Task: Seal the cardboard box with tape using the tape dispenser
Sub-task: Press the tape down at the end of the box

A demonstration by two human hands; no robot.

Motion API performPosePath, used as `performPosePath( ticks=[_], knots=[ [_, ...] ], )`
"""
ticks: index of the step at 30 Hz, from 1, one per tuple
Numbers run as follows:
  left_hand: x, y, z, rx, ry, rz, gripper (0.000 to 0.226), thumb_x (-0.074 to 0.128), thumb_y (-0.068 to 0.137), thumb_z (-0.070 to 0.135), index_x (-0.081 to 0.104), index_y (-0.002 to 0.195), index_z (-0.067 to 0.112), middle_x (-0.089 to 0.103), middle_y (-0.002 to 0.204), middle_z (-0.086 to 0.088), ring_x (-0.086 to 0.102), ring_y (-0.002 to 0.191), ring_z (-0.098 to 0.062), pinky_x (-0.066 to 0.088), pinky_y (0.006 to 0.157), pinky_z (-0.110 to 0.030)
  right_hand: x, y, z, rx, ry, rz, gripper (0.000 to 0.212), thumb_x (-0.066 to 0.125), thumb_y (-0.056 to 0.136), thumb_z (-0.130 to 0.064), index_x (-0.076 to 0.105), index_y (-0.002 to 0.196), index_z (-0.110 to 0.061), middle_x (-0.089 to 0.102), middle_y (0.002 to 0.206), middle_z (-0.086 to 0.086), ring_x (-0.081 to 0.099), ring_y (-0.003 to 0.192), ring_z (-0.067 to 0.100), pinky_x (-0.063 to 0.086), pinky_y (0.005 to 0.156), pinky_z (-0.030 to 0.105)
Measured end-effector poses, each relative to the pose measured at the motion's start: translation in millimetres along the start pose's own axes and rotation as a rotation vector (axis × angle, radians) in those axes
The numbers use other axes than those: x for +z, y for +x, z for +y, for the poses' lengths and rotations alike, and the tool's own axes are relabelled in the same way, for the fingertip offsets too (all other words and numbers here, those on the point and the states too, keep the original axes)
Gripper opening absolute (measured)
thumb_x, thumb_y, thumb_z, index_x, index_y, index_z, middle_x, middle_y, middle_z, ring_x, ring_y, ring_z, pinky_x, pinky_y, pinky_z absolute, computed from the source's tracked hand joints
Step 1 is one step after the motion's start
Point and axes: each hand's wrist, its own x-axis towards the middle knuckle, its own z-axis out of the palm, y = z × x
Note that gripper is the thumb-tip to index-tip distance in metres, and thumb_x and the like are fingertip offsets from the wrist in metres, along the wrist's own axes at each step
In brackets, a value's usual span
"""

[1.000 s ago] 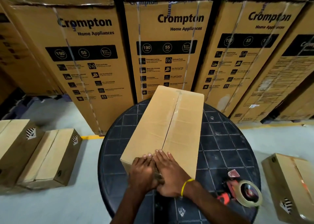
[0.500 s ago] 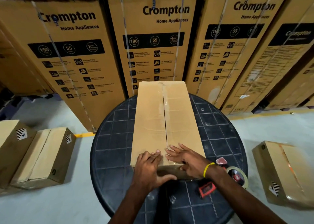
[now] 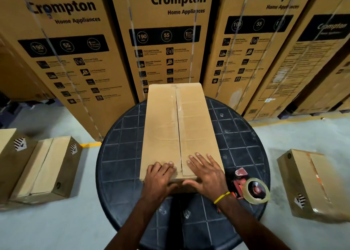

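Two hands lay on the near end of one long cardboard box (image 3: pixel 180 126): the left hand (image 3: pixel 160 175) pressed down with fingers together, and the right hand (image 3: pixel 205 174), a yellow band (image 3: pixel 221 197) at its wrist, spread flat beside the centre seam. One tape dispenser (image 3: pixel 250 187) rested just right of the box on the round, dark, gridded tabletop (image 3: pixel 121 155). Three smaller boxes sat on the pale floor (image 3: pixel 56 227), two on the left (image 3: pixel 47 166) and one on the right (image 3: pixel 312 183); the leftmost was cut off. Tall printed cartons (image 3: pixel 170 41) lined the back. Tape along the seam was hard to make out.
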Motion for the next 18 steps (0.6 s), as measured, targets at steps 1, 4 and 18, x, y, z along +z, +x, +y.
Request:
performPosePath(
  ticks=[1,4,18],
  knots=[
    [-1.8,-0.5,-1.2,0.006,-0.005,-0.013,0.068,0.091,0.060,0.058,0.068,0.112,0.021,0.071,0.116,0.001,0.050,0.093,-0.020,0.034,0.078,-0.038,0.1,-0.6,3.2,-0.029,-0.022,-0.031,0.074,0.065,0.083,-0.072,0.064,0.136,-0.020,0.060,0.146,0.000,0.053,0.139,0.022,0.038,0.117,0.050],
    [-4.6,-1.7,-1.4,-0.016,-0.045,-0.008,0.061,0.074,0.075,0.071,0.073,0.111,0.022,0.072,0.117,0.004,0.056,0.093,-0.020,0.043,0.080,-0.040,-6.7,-4.8,11.4,-0.110,-0.119,-0.180,0.088,0.074,0.079,-0.058,0.044,0.153,-0.021,0.043,0.160,0.000,0.039,0.149,0.022,0.022,0.123,0.047],
    [-22.6,7.7,6.7,-0.069,-0.060,-0.078,0.069,0.068,0.073,0.079,0.065,0.112,0.023,0.067,0.112,0.003,0.055,0.095,-0.021,0.048,0.080,-0.040,2.5,-0.3,3.1,0.006,-0.036,-0.006,0.072,0.066,0.081,-0.073,0.067,0.133,-0.023,0.060,0.146,-0.006,0.053,0.139,0.016,0.039,0.117,0.047]
  ],
)
